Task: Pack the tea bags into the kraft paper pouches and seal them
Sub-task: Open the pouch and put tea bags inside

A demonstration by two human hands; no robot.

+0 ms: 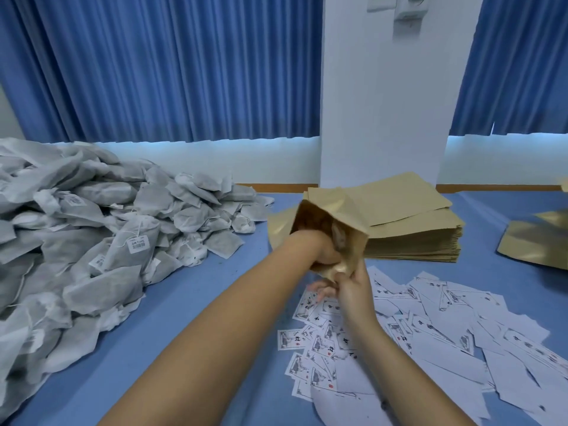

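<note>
Above the blue table I hold one kraft paper pouch (344,210), its mouth facing me. My left hand (321,252) is pushed inside it up to the wrist, so its fingers and whatever they hold are hidden. Just below, my right hand (352,290) pinches the near edge of the pouch's mouth between thumb and fingers. A big heap of grey-white tea bags (107,241) with strings and tags covers the left of the table.
A thick stack of flat kraft pouches (415,232) lies behind the held pouch. Printed white labels (430,333) are scattered at the right front. More pouches (538,241) lie at the right edge. Blue curtains and a white pillar stand behind the table.
</note>
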